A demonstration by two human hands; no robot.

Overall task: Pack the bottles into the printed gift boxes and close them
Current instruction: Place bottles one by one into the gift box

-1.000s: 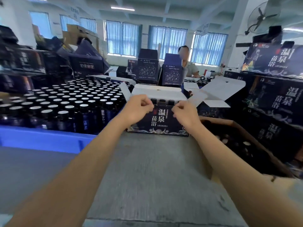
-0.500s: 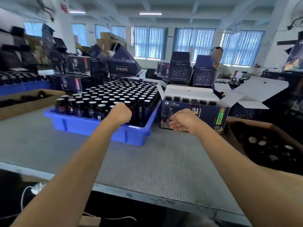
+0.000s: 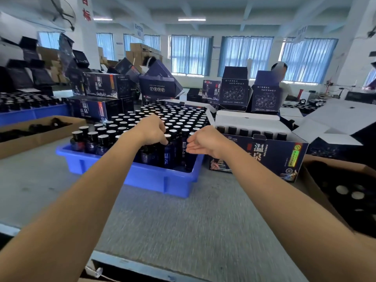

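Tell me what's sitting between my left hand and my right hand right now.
In the head view, upright dark bottles in the near right corner of the blue tray stand between the left hand and the open right hand.

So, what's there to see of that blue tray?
The tray is blue, plastic-looking, rectangular, with a lipped rim and ribbed walls, flat on the grey table. Upright dark bottles with silvery caps nearly fill it. A gift box stands beside its right end. The left hand grips a bottle inside; the right hand hovers open.
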